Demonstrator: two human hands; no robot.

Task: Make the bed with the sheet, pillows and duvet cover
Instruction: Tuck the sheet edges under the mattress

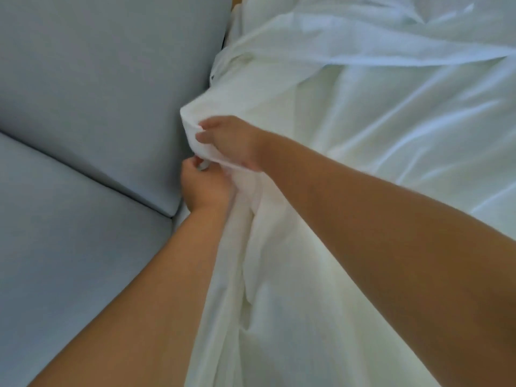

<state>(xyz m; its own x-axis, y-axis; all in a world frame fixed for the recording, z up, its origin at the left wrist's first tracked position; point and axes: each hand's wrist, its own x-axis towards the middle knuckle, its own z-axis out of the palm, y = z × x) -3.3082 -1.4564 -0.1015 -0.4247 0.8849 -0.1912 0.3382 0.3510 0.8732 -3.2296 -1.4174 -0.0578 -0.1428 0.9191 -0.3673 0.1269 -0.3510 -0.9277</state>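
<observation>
White bedding (363, 135) lies crumpled over the right half of the view; I cannot tell the sheet from the duvet cover. One bunched corner of it (192, 118) rises against the grey-blue padded headboard. My right hand (231, 141) is closed over the top of that corner. My left hand (203, 188) grips the same fabric just below, its fingertips pinching a fold. A long drape of the cloth (251, 303) hangs down between my two forearms. No pillow is in view.
Grey-blue upholstered panels (97, 93) fill the left half, with a seam (83, 174) running diagonally between two cushions. A sliver of wood-coloured frame (237, 0) shows at the top beside the bedding.
</observation>
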